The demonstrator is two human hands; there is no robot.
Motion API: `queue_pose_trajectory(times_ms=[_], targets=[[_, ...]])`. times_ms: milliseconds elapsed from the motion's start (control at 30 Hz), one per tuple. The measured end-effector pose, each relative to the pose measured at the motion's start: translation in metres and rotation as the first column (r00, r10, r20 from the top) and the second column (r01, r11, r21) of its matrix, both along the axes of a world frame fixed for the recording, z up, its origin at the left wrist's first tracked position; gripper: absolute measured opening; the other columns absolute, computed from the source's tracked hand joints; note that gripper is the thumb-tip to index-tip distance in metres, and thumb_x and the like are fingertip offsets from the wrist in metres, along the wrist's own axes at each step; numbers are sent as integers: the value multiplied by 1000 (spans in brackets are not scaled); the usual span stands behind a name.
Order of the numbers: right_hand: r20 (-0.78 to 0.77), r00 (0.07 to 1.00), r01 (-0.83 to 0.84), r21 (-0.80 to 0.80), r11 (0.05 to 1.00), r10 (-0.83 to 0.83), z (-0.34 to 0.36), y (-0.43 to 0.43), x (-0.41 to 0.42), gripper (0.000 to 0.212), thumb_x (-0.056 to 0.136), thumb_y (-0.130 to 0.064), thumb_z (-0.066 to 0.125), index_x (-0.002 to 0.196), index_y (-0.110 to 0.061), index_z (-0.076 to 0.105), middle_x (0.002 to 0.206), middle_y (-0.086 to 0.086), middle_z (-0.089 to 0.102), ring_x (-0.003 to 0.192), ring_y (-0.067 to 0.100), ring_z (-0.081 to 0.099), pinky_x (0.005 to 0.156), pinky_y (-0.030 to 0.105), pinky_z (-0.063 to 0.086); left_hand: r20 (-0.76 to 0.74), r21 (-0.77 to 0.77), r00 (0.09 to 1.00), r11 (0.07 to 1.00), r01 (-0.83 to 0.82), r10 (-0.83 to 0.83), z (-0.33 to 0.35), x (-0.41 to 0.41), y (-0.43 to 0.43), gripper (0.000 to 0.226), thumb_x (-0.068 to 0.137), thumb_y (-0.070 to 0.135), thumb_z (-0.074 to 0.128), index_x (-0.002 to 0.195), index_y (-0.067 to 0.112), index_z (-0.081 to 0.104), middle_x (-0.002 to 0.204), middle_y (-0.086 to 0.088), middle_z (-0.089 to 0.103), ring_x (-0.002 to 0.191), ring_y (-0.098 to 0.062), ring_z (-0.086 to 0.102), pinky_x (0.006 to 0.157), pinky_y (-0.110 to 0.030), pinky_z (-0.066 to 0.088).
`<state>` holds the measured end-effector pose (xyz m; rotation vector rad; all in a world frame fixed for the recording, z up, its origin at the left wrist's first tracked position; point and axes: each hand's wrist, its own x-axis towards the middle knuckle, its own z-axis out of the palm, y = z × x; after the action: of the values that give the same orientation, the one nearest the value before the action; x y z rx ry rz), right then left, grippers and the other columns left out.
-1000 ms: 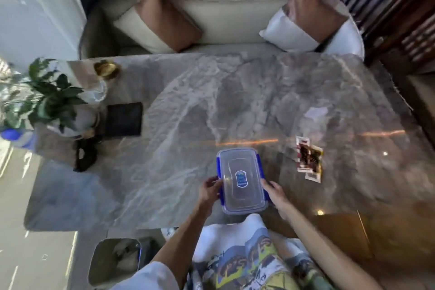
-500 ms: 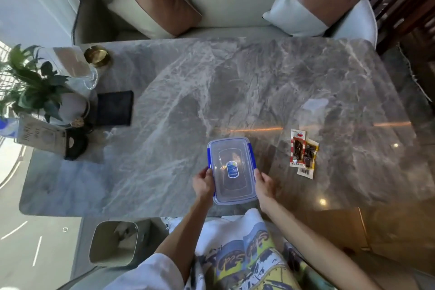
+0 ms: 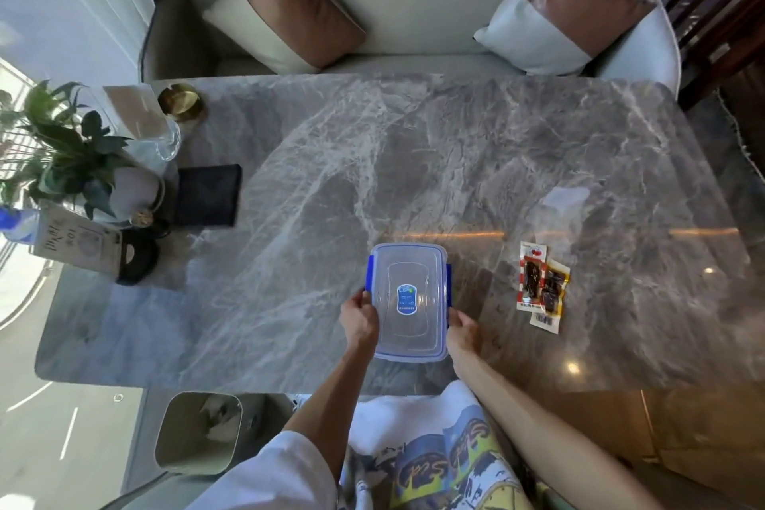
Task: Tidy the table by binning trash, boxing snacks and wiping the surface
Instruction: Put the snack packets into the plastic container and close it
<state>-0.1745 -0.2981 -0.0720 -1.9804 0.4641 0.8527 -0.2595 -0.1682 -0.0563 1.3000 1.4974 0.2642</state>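
While hands (image 3: 359, 319) (image 3: 463, 329) seemingly grip it, the box (image 3: 407, 298) runs lengthwise away

Clear lidded box (image 3: 407, 302), rectangular, blue latches on both long sides and a blue oval sticker mid-lid, level and lid up over the marble tabletop (image 3: 455, 157), gripped at its near half by left hand (image 3: 359, 319) and right hand (image 3: 463, 333), one per side. Two snack packets (image 3: 542, 286) right of the box and apart from it, flat and overlapping, dark pieces inside, one red-and-white, one yellow with a barcode end. Pale bin (image 3: 198, 431) left of and nearer than the box, on the floor, scraps inside.
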Motion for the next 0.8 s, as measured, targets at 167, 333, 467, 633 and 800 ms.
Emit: queue_pose_trajectory(times_ms=[167, 333, 467, 633, 800], targets=[[-48, 991, -123, -15, 992, 122, -3, -2, 4, 31, 101, -10, 44, 125, -1, 63, 126, 18, 65, 113, 31, 62, 85, 26, 44, 73, -18, 993, 995, -96, 97, -9, -19, -4, 30, 80, 3, 39, 86, 9, 68, 73, -11, 58, 74, -21, 51, 68, -30, 38], [174, 947, -257, -86, 963, 269, 12, 3, 6, 40, 104, -31, 36, 102, -6, 68, 102, 11, 66, 95, 27, 63, 85, 32, 45, 80, -21, 997, 1000, -8, 10, -12, -30, -4, 38, 96, 7, 45, 134, 8, 51, 102, -10, 65, 88, -23, 60, 83, -34, 48], [204, 899, -408, 69, 910, 387, 28, 6, 8, 25, 101, -30, 47, 92, -20, 68, 99, 11, 50, 79, 13, 52, 79, 27, 40, -31, 6, 993, 993, 116, -116, -12, -26, 5, 52, 95, 4, 39, 144, 19, 44, 122, -20, 59, 115, -36, 56, 105, -49, 42], [174, 892, -436, 81, 896, 418, 46, 16, 14, 52, 96, -16, 57, 146, -11, 43, 137, 17, 43, 125, 25, 48, 111, 37, 40, -50, -21, 969, 971, 239, -240, 3, -22, 11, 69, 87, -3, 35, 143, 36, 44, 133, -17, 54, 126, -38, 46, 112, -52, 33], [120, 944, -328, 272, 905, 306, 63, 9, 44, 50, 94, -2, 57, 142, -12, 48, 123, 14, 66, 109, 26, 64, 99, 38, 50, 117, 26, 936, 943, 332, -333, 17, -6, 14, 69, 84, -10, 49, 146, 18, 39, 134, -16, 59, 124, -36, 54, 107, -53, 41]])
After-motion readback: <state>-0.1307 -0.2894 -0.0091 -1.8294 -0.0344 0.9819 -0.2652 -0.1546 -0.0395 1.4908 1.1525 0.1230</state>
